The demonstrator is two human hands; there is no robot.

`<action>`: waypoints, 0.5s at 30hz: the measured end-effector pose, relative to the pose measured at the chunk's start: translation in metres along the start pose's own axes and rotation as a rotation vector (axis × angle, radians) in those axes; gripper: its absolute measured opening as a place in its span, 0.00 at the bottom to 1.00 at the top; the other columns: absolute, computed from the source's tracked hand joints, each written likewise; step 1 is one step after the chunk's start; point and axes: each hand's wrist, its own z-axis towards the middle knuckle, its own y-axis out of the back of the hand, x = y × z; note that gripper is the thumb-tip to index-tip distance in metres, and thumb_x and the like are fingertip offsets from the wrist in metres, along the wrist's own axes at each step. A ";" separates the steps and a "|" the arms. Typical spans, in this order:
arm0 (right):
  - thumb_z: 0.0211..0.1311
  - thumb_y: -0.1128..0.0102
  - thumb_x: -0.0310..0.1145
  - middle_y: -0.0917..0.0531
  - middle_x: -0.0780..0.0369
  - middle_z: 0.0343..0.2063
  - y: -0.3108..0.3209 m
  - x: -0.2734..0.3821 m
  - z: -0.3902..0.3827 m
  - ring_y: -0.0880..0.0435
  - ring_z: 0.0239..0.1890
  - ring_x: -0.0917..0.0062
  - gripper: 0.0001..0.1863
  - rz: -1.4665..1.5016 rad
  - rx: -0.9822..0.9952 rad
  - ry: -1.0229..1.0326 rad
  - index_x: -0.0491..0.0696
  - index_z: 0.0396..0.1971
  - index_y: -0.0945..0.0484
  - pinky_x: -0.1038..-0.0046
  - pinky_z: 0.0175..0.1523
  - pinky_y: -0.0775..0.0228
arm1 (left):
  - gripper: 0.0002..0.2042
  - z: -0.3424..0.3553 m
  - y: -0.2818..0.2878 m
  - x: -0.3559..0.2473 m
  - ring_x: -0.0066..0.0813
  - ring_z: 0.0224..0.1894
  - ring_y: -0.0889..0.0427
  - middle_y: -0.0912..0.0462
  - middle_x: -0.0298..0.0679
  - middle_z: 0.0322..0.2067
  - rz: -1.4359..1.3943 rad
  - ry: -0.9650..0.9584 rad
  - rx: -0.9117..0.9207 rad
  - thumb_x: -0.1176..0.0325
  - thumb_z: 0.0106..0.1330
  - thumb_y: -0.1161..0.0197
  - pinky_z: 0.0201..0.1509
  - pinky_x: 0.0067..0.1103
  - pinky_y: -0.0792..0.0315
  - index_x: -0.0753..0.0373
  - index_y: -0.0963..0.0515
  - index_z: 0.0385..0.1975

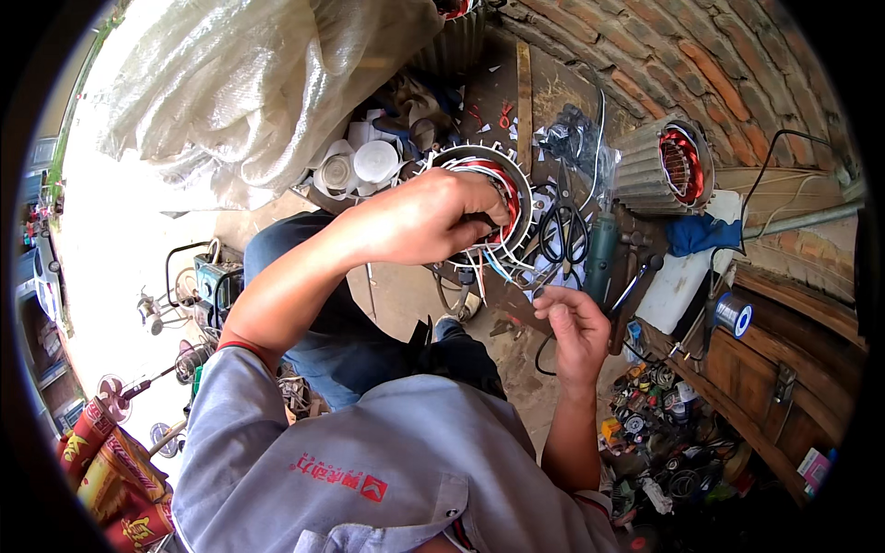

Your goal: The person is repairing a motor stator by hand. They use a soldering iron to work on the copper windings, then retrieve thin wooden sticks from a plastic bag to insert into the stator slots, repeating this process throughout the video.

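A round motor stator [529, 214] with red copper windings [509, 187] faces up in front of me on the worktop. White and blue lead wires [498, 264] come out of its near side. My left hand [441, 217] reaches over the rim, its fingers and thumb curled closed at the windings inside; what they grip is hidden. To the right, below the stator, my right hand [573, 330] is raised with thumb and forefinger pinched together. Anything between those fingertips is too small to name. Black-handled scissors [564, 232] lie right of the stator.
A green power tool [601, 261] and a hammer [632, 241] lie at the right. Beyond them are another stator [639, 175], a blue cloth [702, 235] and a wire spool [733, 315]. White tape rolls [376, 162] sit left of the stator, near a white plastic sheet [249, 92].
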 end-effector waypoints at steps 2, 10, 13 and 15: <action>0.69 0.36 0.27 0.14 0.59 0.38 -0.012 0.003 0.004 0.17 0.41 0.81 0.13 0.045 0.043 -0.022 0.36 0.50 0.21 0.79 0.48 0.25 | 0.13 -0.005 -0.005 -0.001 0.49 0.44 0.17 0.17 0.48 0.40 -0.057 0.014 0.015 0.82 0.59 0.36 0.49 0.34 0.24 0.68 0.20 0.45; 0.67 0.35 0.28 0.16 0.61 0.29 -0.041 0.014 0.032 0.22 0.27 0.84 0.08 0.053 -0.053 -0.233 0.38 0.38 0.18 0.82 0.36 0.32 | 0.15 -0.009 -0.011 0.004 0.46 0.49 0.20 0.21 0.47 0.46 -0.051 -0.032 0.017 0.79 0.63 0.35 0.55 0.33 0.26 0.69 0.22 0.50; 0.67 0.32 0.31 0.15 0.66 0.26 -0.045 0.016 0.045 0.26 0.24 0.90 0.09 -0.006 -0.088 -0.201 0.39 0.36 0.16 0.86 0.30 0.38 | 0.13 -0.009 -0.015 0.007 0.45 0.48 0.20 0.20 0.46 0.45 -0.048 -0.012 0.019 0.77 0.64 0.34 0.54 0.32 0.26 0.70 0.20 0.48; 0.66 0.32 0.31 0.16 0.66 0.25 -0.046 0.018 0.053 0.26 0.24 0.91 0.09 -0.096 -0.095 -0.183 0.39 0.35 0.16 0.86 0.29 0.39 | 0.10 -0.007 -0.018 0.012 0.44 0.46 0.20 0.19 0.46 0.43 -0.051 -0.006 0.020 0.76 0.64 0.34 0.52 0.32 0.25 0.69 0.18 0.44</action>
